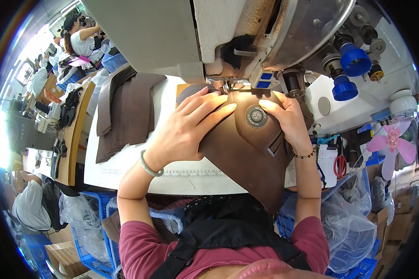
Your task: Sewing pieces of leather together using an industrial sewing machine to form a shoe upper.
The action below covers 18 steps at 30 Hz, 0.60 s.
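Observation:
A dark brown panel (246, 153), leather-like, lies under the needle area of a sewing machine (228, 85) and drapes over the table's front edge. It carries a round dark badge (256, 116) and a small slot with a light edge (274, 145). My left hand (184, 123) rests on its left part, fingers stretched flat close to the needle. At the right edge my right hand (291, 121) grips the panel, thumb on top beside the badge; its other fingers are partly hidden. The machine's lamp lights the cloth between both hands.
Brown cut pieces (130, 111) lie stacked on the white table (172, 174) at left. Blue thread-spool holders (355, 59) hang at upper right. Red scissors (340, 166) and a pink fan (392, 139) are at right. Blue crates (95, 246) stand below; another person (81, 39) works far left.

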Available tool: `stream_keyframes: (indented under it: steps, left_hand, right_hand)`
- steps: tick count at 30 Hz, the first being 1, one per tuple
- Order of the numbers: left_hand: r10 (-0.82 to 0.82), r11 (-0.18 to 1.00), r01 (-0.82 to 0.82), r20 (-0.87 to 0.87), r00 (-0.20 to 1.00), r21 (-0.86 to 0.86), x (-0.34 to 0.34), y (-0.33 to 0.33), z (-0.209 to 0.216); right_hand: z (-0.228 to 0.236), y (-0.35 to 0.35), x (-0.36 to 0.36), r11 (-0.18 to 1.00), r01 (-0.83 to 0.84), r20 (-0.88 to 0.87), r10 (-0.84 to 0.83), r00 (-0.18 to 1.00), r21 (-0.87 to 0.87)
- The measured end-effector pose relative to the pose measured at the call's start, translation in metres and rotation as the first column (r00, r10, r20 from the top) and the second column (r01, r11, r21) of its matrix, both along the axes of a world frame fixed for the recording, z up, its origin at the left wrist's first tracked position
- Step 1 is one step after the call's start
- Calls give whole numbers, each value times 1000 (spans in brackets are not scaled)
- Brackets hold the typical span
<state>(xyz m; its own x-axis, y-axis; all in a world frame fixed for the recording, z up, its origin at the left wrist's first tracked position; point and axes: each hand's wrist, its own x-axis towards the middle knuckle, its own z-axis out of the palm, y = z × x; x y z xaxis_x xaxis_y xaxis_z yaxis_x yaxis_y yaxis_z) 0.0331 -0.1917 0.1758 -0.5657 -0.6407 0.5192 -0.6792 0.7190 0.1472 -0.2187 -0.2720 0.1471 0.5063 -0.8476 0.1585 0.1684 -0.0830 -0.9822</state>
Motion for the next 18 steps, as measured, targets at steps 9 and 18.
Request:
stream_keyframes:
  steps: [9,18]
  left_hand:
    - [11,999,-11,-4,1000,-48,-1,2,-2]
    - [44,981,-25,95,994,-193,-14,13,-17]
  right_hand:
    - [0,0,0,999,23,-20,-24,1000,-28]
    - [4,-5,-2,990,-138,-184,131,974,-23]
